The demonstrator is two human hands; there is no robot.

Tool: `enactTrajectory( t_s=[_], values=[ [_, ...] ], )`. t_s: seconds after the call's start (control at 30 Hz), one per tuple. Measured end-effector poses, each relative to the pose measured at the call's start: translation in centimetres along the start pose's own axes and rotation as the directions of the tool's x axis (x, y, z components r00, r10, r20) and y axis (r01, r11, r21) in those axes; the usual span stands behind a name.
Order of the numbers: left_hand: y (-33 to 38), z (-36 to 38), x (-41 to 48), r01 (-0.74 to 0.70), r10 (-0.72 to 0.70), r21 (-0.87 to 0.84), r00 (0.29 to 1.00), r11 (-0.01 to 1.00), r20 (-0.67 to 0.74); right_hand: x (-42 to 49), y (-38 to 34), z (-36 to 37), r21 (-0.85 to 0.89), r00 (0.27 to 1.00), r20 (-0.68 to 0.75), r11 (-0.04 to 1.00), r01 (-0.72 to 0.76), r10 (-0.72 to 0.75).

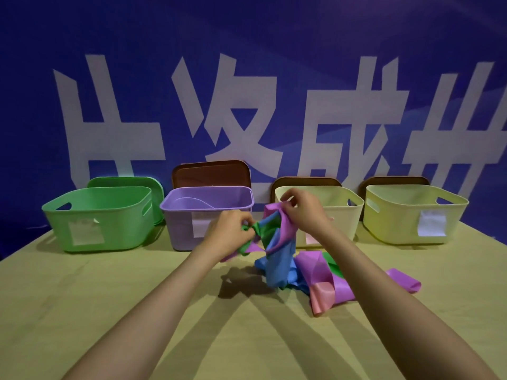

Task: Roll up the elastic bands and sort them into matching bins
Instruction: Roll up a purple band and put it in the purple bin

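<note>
Left hand (pixel 229 232), right hand (pixel 305 211), both pinching tangled bands (pixel 275 266) (four colours), four bins (pixel 115 229).

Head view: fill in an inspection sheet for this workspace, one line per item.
Surface: tan table.
Job's things: tangled green band, blue band, purple band and pink band; green bin, purple bin, yellow bin and second yellow bin in a row behind.
Clutter: lids leaning behind the bins.
Grippers: left hand pinches the green band; right hand pinches the purple band.
Cables: nothing seen.
Surroundings: blue banner with white characters.
</note>
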State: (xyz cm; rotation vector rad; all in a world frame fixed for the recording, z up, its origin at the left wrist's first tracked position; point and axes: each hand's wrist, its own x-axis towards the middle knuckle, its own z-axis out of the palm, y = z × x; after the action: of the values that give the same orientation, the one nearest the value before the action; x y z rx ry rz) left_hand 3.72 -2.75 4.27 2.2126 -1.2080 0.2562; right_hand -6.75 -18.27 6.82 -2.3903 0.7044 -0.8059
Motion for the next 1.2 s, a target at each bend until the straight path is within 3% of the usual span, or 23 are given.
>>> enactTrajectory(
  t_s=[0.03, 0.07, 0.1, 0.13, 0.2, 0.27, 0.33, 0.37, 0.47, 0.5, 0.57, 0.63, 0.7, 0.73, 0.8, 0.9, 1.0, 1.03, 1.1, 1.17, 1.2],
  values=[
    [0.4, -0.3, 0.0, -0.014, 0.010, 0.107, 0.999, 0.994, 0.036, 0.2, -0.3, 0.0, -0.175, 0.999, -0.006, 0.984, 0.040, -0.042],
    [0.5, -0.4, 0.0, -0.018, 0.007, 0.166, 0.998, 0.986, 0.068, 0.3, -0.7, 0.1, -0.218, 0.999, -0.010, 0.975, 0.041, -0.044],
    [0.5, -0.5, 0.1, -0.016, 0.000, 0.168, 0.996, 0.986, 0.094, 0.4, -1.0, 0.3, -0.121, 1.000, -0.005, 0.993, 0.009, -0.010],
    [0.4, -0.4, 0.2, 0.003, -0.014, 0.085, 0.992, 0.996, 0.123, 0.3, -1.4, 0.5, 0.114, 0.998, 0.020, 0.991, -0.065, 0.063],
    [0.4, -0.2, 0.3, 0.108, -0.067, -0.220, 0.980, 0.969, 0.185, 0.1, -1.7, 0.4, 0.568, 0.968, 0.161, 0.783, -0.252, 0.195],
    [1.0, -0.3, 0.2, 0.233, -0.129, -0.507, 0.964, 0.830, 0.233, -0.2, -1.7, 0.2, 0.751, 0.940, 0.280, 0.566, -0.340, 0.194],
    [1.3, -0.3, 0.1, 0.364, -0.198, -0.728, 0.931, 0.581, 0.307, -0.4, -1.8, 0.4, 0.823, 0.926, 0.346, 0.425, -0.377, 0.152],
    [1.2, -0.4, 0.0, 0.399, -0.209, -0.760, 0.917, 0.513, 0.340, -0.4, -1.8, 0.6, 0.849, 0.925, 0.359, 0.366, -0.380, 0.127],
    [0.4, 0.3, -0.2, 0.319, -0.144, -0.664, 0.941, 0.676, 0.305, -0.6, -1.9, 1.0, 0.916, 0.942, 0.333, 0.217, -0.336, 0.053],
    [0.2, 0.4, 0.0, 0.316, -0.171, -0.677, 0.946, 0.665, 0.274, -0.6, -1.9, 0.9, 0.932, 0.950, 0.308, 0.182, -0.312, 0.049],
    [-0.1, 0.3, 0.3, 0.322, -0.264, -0.781, 0.942, 0.535, 0.207, -0.5, -1.7, 0.6, 0.961, 0.967, 0.243, 0.114, -0.251, 0.074],
    [-0.4, -0.2, 0.9, 0.293, -0.339, -0.828, 0.931, 0.478, 0.134, -0.5, -1.6, 0.5, 0.969, 0.980, 0.170, 0.166, -0.185, 0.100],
    [-0.3, -0.4, 1.5, 0.279, -0.359, -0.852, 0.926, 0.444, 0.117, -0.8, -1.3, 1.1, 0.896, 0.988, 0.125, 0.417, -0.151, 0.088],
    [-0.1, -0.5, 1.6, 0.289, -0.365, -0.883, 0.919, 0.370, 0.147, -1.2, -1.0, 1.5, 0.812, 0.987, 0.152, 0.563, -0.155, 0.052],
    [0.5, -0.3, 2.0, 0.303, -0.358, -0.938, 0.906, 0.170, 0.228, -2.4, -0.2, 2.3, 0.593, 0.939, 0.340, 0.785, -0.179, -0.042],
    [0.6, 0.3, 2.2, 0.317, -0.369, -0.947, 0.888, 0.057, 0.275, -3.9, 1.2, 3.7, 0.421, 0.785, 0.613, 0.875, -0.237, -0.083],
    [0.3, 0.2, 1.6, 0.335, -0.309, -0.942, 0.897, 0.003, 0.317, -4.5, 1.8, 4.9, 0.373, 0.799, 0.595, 0.911, -0.177, -0.088],
    [0.0, 0.1, 1.2, 0.355, -0.252, -0.935, 0.907, 0.023, 0.338, -4.5, 1.7, 5.1, 0.378, 0.828, 0.553, 0.913, -0.152, -0.091],
    [-1.3, 0.4, 0.6, 0.408, -0.188, -0.890, 0.908, 0.202, 0.373, -4.4, 1.3, 5.1, 0.504, 0.899, 0.434, 0.840, -0.199, -0.048],
    [-2.0, 0.7, 0.0, 0.425, -0.180, -0.788, 0.905, 0.445, 0.386, -4.0, 1.2, 5.0, 0.679, 0.930, 0.365, 0.671, -0.298, 0.044],
    [-2.2, 1.2, -0.4, 0.416, -0.183, -0.750, 0.907, 0.515, 0.378, -3.7, 1.2, 5.0, 0.741, 0.928, 0.362, 0.579, -0.340, 0.082]
  ],
)
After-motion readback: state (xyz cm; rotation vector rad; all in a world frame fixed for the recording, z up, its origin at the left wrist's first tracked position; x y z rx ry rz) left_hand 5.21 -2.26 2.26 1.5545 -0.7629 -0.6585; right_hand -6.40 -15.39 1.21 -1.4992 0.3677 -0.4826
